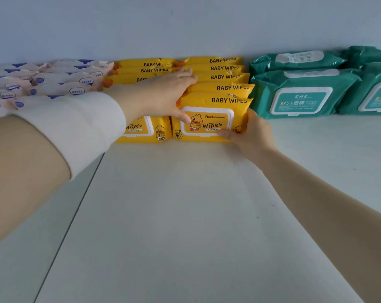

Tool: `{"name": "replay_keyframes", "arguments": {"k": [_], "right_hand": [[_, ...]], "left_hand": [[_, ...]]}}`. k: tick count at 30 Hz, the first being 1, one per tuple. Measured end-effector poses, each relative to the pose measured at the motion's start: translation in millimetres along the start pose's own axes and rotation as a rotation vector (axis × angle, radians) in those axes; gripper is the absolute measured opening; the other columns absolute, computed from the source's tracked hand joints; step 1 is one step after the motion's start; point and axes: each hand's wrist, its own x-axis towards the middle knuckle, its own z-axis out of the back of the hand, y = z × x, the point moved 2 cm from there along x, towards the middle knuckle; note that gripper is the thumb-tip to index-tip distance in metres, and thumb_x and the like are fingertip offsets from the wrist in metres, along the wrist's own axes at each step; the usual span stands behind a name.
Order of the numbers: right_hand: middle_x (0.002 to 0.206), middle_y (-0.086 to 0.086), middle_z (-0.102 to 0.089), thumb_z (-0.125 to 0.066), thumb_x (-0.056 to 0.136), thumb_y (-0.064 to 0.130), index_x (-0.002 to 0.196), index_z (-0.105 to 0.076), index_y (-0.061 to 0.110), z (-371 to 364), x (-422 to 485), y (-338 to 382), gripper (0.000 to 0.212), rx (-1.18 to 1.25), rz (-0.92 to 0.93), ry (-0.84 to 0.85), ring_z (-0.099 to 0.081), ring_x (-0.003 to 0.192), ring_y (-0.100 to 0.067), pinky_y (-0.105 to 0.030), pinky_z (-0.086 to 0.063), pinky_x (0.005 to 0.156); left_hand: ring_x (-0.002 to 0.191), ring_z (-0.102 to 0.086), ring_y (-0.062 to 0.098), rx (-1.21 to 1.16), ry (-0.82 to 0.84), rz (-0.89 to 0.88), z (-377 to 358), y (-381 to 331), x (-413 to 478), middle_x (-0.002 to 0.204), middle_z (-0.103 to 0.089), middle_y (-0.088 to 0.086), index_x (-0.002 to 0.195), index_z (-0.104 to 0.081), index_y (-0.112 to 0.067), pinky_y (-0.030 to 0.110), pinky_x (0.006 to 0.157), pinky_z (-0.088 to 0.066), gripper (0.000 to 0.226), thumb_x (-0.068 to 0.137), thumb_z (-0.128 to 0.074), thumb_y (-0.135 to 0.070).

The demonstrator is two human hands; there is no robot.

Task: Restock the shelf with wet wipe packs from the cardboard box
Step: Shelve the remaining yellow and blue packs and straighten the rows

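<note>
**Shelf stock: yellow wipes, front row**

- Item: front yellow pack (209, 125), upright on the shelf (174, 204), lid facing out.
- Right hand (252, 136): grasps the pack's lower right corner, thumb on the face, fingers round the edge.
- Left hand (161, 95): unclenched, straight fingers over the yellow row (224, 77) behind the grip, thumb pressing the lid.
- Left of the grip: second yellow pack (141, 130), touching; pink packs (60, 84) beyond.
- Right of the grip: green packs (303, 99), just beside.

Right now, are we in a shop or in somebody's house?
Probably a shop or its stockroom. A flat white shelf holds many same-brand yellow plastic baby wipe packs in neat rows, with green plastic wipe packs on one side and pale pink packs on the other, like goods for sale.
</note>
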Motion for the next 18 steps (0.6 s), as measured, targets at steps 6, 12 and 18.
{"name": "replay_keyframes", "arguments": {"k": [6,12,18], "right_hand": [[0.135,-0.008,-0.051,-0.072,0.077,0.038,0.144,-0.029,0.011,4,-1,7,0.084,-0.122,-0.041,0.047,-0.05,0.122,-0.028,-0.039,-0.043,0.097],[0.126,-0.013,-0.055,-0.064,0.082,0.045,0.129,-0.047,0.007,50,-16,7,0.062,-0.501,-0.04,0.17,-0.052,0.109,-0.027,-0.034,-0.043,0.083],[0.139,-0.011,-0.047,-0.051,0.09,0.049,0.14,-0.039,0.004,131,-34,-5,0.068,-0.908,-0.052,0.375,-0.044,0.127,-0.029,-0.036,-0.037,0.106]], "left_hand": [[0.148,0.0,0.022,0.1,0.05,0.026,4,-7,-3,0.159,0.006,0.008,0.15,0.0,-0.012,0.036,0.118,-0.01,0.102,0.079,-0.065,-0.045],[0.144,-0.021,0.028,0.31,-0.043,-0.009,27,-45,-11,0.156,-0.021,0.012,0.149,-0.015,-0.011,0.042,0.116,-0.021,0.091,0.082,-0.061,-0.05],[0.111,-0.056,0.03,0.361,-0.164,-0.181,67,-122,-5,0.124,-0.057,0.007,0.128,-0.047,-0.017,0.036,0.079,-0.042,0.048,0.088,-0.055,-0.043]]}}
